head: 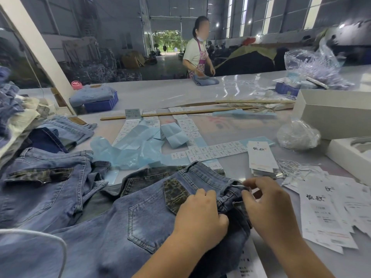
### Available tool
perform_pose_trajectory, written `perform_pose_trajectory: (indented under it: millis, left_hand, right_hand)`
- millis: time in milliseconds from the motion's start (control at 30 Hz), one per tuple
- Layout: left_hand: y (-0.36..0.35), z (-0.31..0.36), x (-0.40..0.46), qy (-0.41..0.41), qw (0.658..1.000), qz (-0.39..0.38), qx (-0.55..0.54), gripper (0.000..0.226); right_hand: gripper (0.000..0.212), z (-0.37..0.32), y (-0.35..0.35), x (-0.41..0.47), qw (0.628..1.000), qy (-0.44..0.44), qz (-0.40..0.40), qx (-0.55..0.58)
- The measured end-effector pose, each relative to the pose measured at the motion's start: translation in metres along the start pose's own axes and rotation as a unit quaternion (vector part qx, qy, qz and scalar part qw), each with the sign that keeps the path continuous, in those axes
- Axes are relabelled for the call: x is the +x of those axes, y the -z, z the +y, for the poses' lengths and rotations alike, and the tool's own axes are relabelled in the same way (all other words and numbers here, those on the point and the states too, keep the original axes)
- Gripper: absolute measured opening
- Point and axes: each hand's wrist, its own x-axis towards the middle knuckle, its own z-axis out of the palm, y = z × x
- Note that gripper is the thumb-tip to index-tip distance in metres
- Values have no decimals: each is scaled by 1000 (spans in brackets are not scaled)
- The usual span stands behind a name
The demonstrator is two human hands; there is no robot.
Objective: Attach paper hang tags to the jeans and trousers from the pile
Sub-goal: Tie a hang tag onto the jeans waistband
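At the desk's far left edge, a blue crate (102,104) carries one folded pair of light jeans (91,95), draped over its rim. Nearer along the left edge lies a heap of denim (50,173), pairs overlapping so I cannot count them. Mid-desk, strips of small white size labels (208,152) lie among pale blue plastic sheets (128,149), with two long wooden sticks (174,112) beyond.

Front and centre, the jeans being tagged (152,207) lie waistband toward the right, a leopard-print patch (175,194) on the back pocket. The left hand (200,215) sits knuckles up, fingers curled, bunching the waistband down. Just right of it, the right hand (269,205) bends at the wrist, fingertips pinching a thin white string (237,186) at a belt loop (230,191).

Right of the hands, one stack of hang tags (261,157) stands mid-desk, and loose hang tags (321,213) fan toward the near right corner, too overlapped to count, with loose white strings (297,167) between. Along the right edge, two white cardboard boxes: the larger (333,117) shows only its wall, the smaller (345,153) holds something grey I cannot identify. At the far right corner, a second blue crate (285,89) sits under crumpled clear plastic (313,63). Across the desk a person (197,51) stands over folded denim.
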Motion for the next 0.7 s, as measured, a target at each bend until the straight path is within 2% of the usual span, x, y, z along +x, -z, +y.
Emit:
perform_pose_trajectory:
  millis: [200,367,467,500,567,600,700]
  left_hand:
    - [-1,-3,0,-22,999,31,-11,8]
    - [4,-15,-7,-90,996,8,-24,13]
    - [8,-27,-12,-115,991,-13,-64,9]
    - [9,-32,-13,-117,990,-28,-79,15]
    - [12,-43,-16,-116,987,-54,-98,40]
    - [15,-48,-19,-116,987,-53,-97,44]
    - [25,-72,-31,-104,991,-10,-86,35]
  right_hand:
    - [18,-8,6,-4,997,71,8,18]
    - [10,-19,5,-8,986,79,-144,-24]
    - [23,-25,4,-4,985,70,-155,-12]
    - [26,-29,3,-3,987,68,-147,1]
    - [24,-38,-2,-2,989,77,-127,7]
    - [20,-43,-6,-2,989,90,-121,-1]
    - [17,-60,-23,-2,979,144,-139,-34]
